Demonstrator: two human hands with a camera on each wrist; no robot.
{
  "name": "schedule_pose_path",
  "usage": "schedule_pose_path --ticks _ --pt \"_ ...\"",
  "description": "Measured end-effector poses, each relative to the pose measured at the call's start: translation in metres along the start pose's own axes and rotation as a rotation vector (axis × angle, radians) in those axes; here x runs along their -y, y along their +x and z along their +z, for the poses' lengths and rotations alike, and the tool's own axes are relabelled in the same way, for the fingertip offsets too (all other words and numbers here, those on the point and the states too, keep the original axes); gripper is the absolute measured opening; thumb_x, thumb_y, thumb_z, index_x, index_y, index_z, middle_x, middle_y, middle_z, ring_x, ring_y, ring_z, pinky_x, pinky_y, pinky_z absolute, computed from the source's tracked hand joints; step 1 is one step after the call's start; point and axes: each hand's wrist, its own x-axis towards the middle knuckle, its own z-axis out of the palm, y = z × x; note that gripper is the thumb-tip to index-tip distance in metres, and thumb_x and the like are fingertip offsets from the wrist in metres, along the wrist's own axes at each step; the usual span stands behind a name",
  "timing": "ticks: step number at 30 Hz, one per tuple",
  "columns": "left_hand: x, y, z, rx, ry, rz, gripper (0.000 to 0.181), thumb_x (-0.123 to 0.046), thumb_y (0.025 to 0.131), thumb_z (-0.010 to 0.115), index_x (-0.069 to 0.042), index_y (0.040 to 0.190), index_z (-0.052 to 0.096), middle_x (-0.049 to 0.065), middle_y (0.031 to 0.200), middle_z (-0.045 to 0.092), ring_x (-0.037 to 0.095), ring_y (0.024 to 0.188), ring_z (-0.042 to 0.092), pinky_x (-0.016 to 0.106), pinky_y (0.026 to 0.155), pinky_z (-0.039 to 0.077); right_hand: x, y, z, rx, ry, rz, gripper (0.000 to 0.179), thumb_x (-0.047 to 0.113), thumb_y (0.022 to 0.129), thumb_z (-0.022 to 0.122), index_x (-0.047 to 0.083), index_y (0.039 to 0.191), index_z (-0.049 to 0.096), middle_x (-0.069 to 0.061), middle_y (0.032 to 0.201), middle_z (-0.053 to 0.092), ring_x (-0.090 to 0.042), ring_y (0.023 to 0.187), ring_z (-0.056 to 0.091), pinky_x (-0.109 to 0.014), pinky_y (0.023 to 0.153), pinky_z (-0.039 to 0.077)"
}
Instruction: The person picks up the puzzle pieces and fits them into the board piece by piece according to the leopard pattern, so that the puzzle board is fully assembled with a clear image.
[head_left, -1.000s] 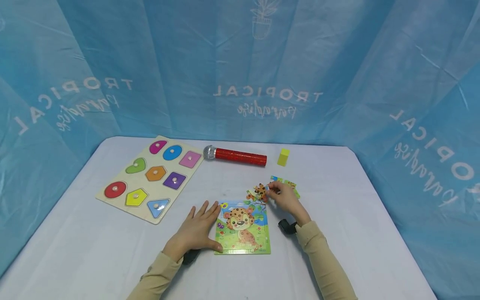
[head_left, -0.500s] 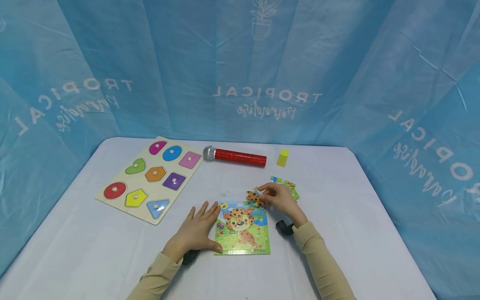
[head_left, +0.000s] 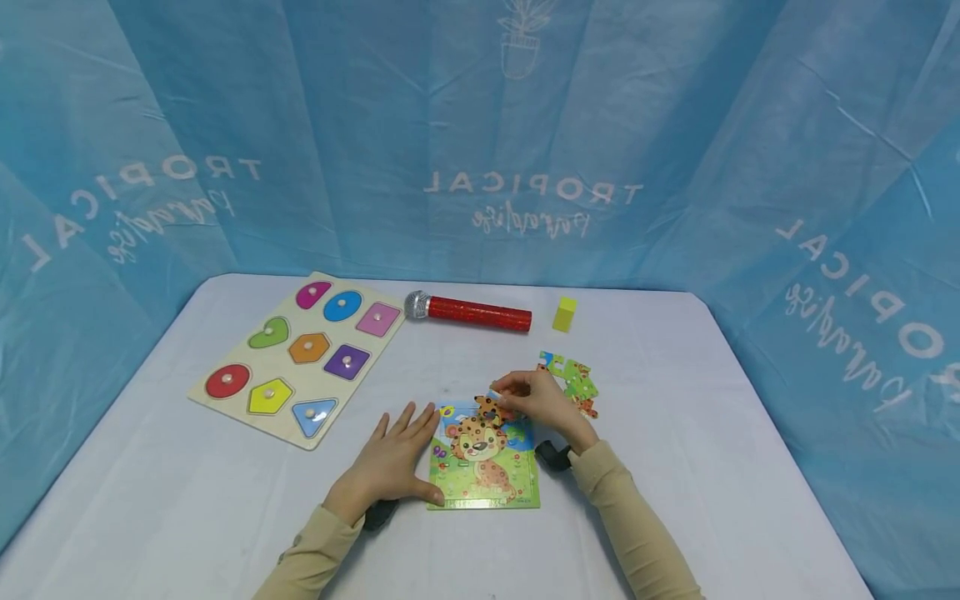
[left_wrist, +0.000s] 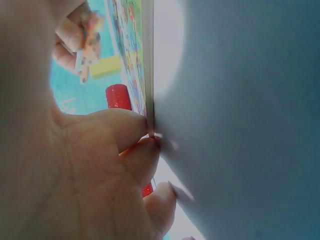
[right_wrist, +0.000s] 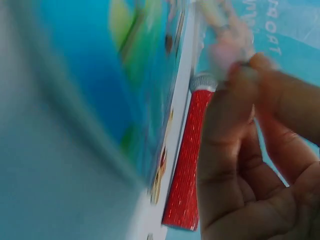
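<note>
A square puzzle board (head_left: 483, 502) with a cartoon leopard lies on the white table. My left hand (head_left: 390, 460) rests flat at its left side, fingers spread, thumb on the lower left corner. In the left wrist view, fingertips touch the board's edge (left_wrist: 149, 75). Above the board's top edge, my right hand (head_left: 546, 404) pinches a spotted orange puzzle piece (head_left: 489, 410) between thumb and fingers. That piece is blurred in the right wrist view, beyond the fingertips of the right hand (right_wrist: 235, 160). Several loose puzzle pieces (head_left: 579, 382) lie just behind the right hand, partly hidden by it.
A wooden shape board (head_left: 288, 367) with knobbed coloured shapes lies at the left. Behind the puzzle lie a red toy microphone (head_left: 480, 314) and a small yellow block (head_left: 565, 315). A blue curtain (head_left: 480, 142) hangs behind the table.
My right hand has moved left and toward me from the loose pieces to the board's top edge, carrying the spotted puzzle piece. The left hand has stayed in place.
</note>
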Motion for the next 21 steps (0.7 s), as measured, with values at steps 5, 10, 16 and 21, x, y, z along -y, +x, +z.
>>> schedule_pose_path --ticks 5,10,16,21 --pt "0.000 0.000 0.000 0.003 0.008 -0.007 0.120 -0.061 0.059 0.083 -0.006 0.152 0.029 0.010 0.161 0.023 0.038 0.150 0.012 0.065 0.118 0.010 0.006 0.004 0.009 0.048 -0.012 -0.028 0.023 0.008 0.094 0.062 0.008 0.116 0.068 -0.010 0.094 0.066 -0.013 0.075 0.064 -0.029 0.068 0.058" --pt "0.000 0.000 0.000 0.003 0.012 -0.006 0.120 -0.061 0.060 0.082 -0.006 0.152 0.029 0.010 0.161 0.023 0.038 0.150 0.012 0.065 0.118 0.009 0.009 0.009 0.017 0.097 0.015 -0.040 0.023 0.008 0.095 0.060 0.008 0.117 0.066 -0.009 0.094 0.063 -0.013 0.073 0.063 -0.029 0.066 0.059" --pt "0.002 0.000 0.001 0.005 0.012 0.006 0.121 -0.061 0.060 0.082 -0.005 0.152 0.029 0.011 0.161 0.023 0.039 0.150 0.013 0.065 0.118 0.010 0.008 0.010 0.020 0.155 -0.025 -0.055 0.024 0.009 0.095 0.059 0.008 0.119 0.065 -0.008 0.093 0.064 -0.011 0.073 0.063 -0.027 0.066 0.058" --pt "0.002 0.001 0.001 0.006 0.021 -0.004 0.120 -0.062 0.060 0.082 -0.007 0.152 0.029 0.010 0.161 0.023 0.038 0.150 0.012 0.065 0.118 0.009 0.005 0.008 0.016 0.150 -0.085 -0.056 0.025 0.010 0.096 0.058 0.012 0.120 0.066 -0.005 0.083 0.065 -0.013 0.070 0.063 -0.027 0.067 0.057"
